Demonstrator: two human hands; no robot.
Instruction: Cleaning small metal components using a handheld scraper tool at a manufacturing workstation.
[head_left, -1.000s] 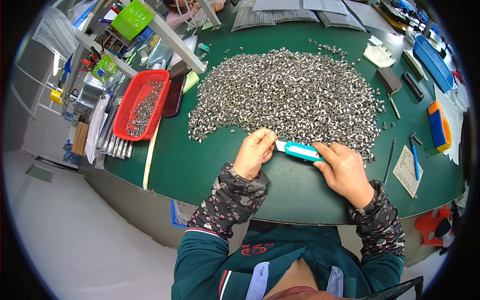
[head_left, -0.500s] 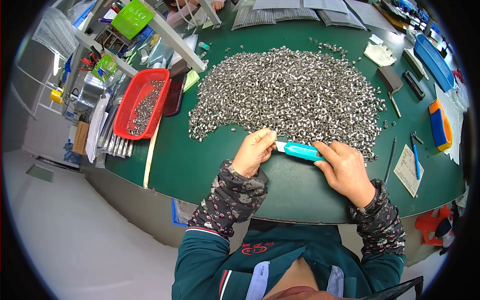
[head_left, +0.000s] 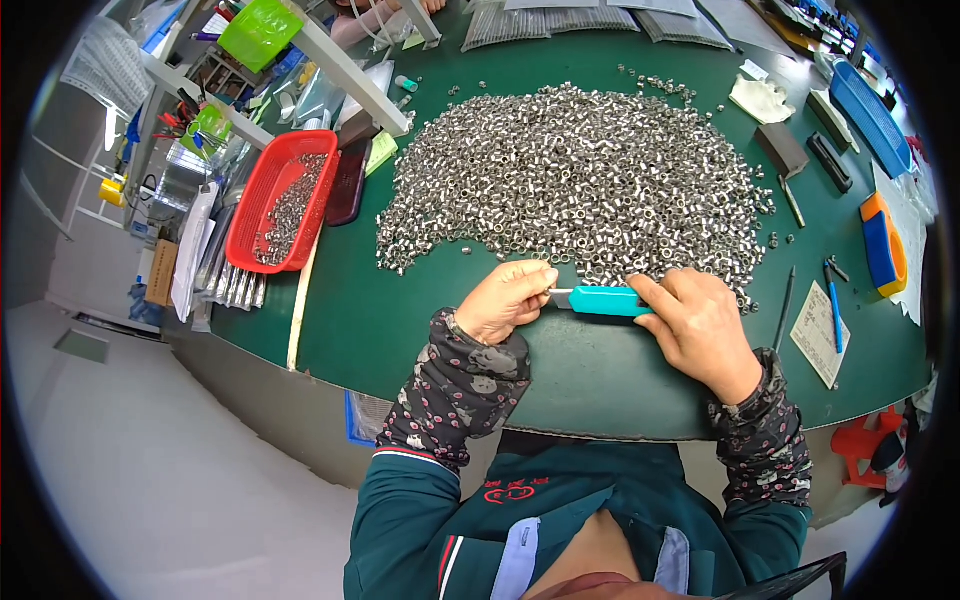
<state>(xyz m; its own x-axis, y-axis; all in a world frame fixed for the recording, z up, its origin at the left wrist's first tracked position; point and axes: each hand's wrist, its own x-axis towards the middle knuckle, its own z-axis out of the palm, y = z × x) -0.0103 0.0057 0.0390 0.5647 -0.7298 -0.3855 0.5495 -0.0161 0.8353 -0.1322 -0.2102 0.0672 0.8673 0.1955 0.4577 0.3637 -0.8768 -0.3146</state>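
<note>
Your right grip (head_left: 705, 330) is closed around the teal utility knife (head_left: 605, 301), over the table (head_left: 600, 385) just your side of the metal-ring pile (head_left: 580, 180). Left grip (head_left: 507, 300) pinched at the blade (head_left: 562, 298) tip, contents hidden.

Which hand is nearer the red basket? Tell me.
Left. The left hand is to the right of the red basket, not touching it; the right hand, holding the knife, is farther right.

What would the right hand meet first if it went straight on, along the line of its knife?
Most likely the left hand, its fingertips just ahead of the blade; whether they touch is unclear.
</note>
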